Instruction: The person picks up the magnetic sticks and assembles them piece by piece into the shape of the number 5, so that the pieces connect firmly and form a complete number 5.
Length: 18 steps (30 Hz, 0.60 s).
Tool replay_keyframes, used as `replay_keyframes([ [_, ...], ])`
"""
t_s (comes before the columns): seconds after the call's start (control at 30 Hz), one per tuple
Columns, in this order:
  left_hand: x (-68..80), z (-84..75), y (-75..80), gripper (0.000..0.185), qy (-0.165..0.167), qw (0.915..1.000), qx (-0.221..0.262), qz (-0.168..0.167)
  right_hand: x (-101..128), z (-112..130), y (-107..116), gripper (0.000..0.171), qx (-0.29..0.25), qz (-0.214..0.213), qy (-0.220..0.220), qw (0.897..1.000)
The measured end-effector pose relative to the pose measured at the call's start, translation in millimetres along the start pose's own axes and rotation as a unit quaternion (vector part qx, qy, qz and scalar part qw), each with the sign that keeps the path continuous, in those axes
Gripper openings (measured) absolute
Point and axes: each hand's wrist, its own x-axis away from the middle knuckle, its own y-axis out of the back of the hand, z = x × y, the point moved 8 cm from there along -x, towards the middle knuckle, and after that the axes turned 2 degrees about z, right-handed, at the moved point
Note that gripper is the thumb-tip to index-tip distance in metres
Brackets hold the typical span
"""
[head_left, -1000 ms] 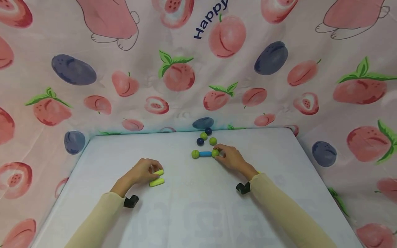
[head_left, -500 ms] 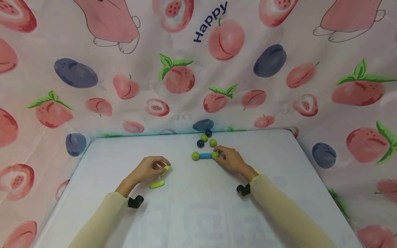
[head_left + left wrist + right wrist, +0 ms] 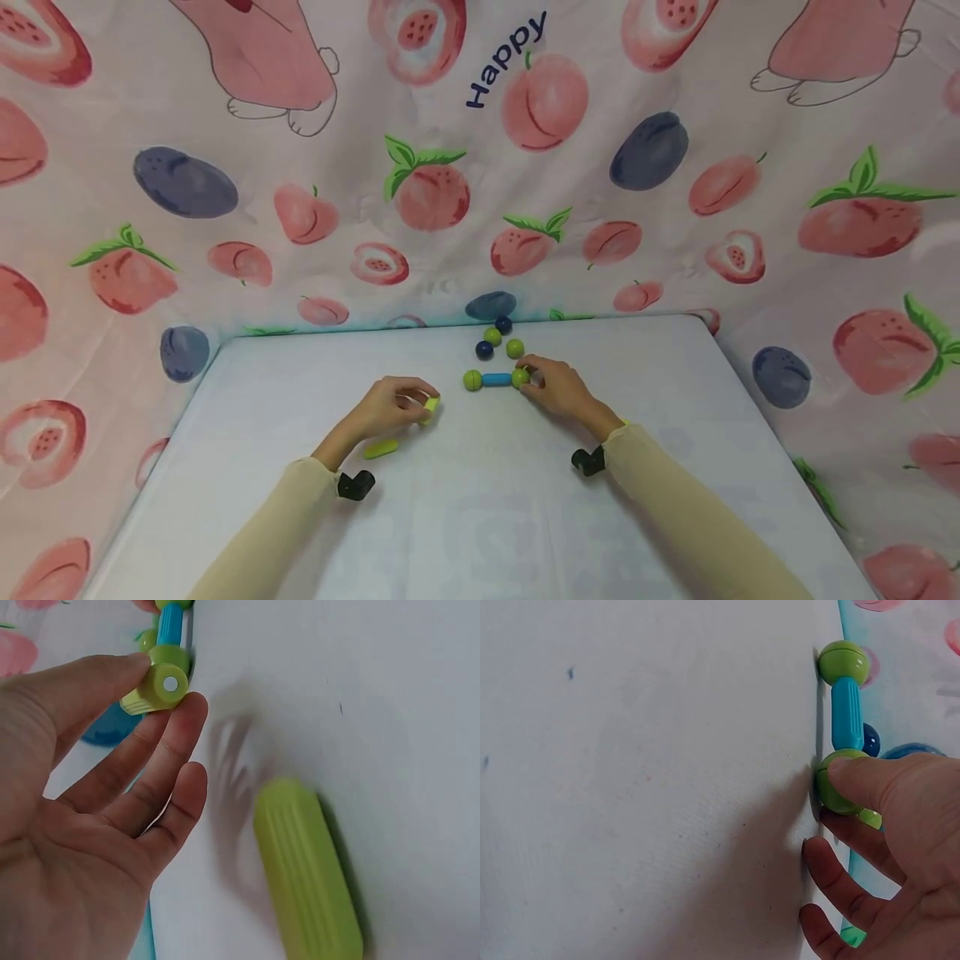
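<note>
Since the earlier frame, the left hand (image 3: 390, 408) has carried one yellow-green rod (image 3: 431, 406) off the desk (image 3: 675, 392) toward the blue rod assembly; its twin, the second yellow-green rod (image 3: 381, 449), lies on the desk at the hand's 6 o'clock. Thumb and fingers pinch the carried rod, its end cap showing in the left wrist view (image 3: 155, 688). The right hand (image 3: 558, 389) holds the green ball (image 3: 520, 377) at the near end of the blue rod (image 3: 497, 379); another green ball (image 3: 472, 380) caps the far end. Four loose balls (image 3: 498, 339) sit at 12 o'clock from the blue rod.
</note>
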Motion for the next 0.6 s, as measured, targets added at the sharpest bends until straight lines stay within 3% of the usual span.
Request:
replay_keyframes([
  [0.23, -18.1, 2.2, -17.1, 0.034, 0.028, 0.9989, 0.038, 0.007, 0, -1, 0, 0.038, 0.004, 0.004, -0.007, 1.0],
  [0.6, -37.1, -4.4, -33.5, 0.035, 0.033, 0.9989, 0.033, -0.004, -1, 0, 0, 0.039, 0.005, 0.005, -0.003, 1.0],
])
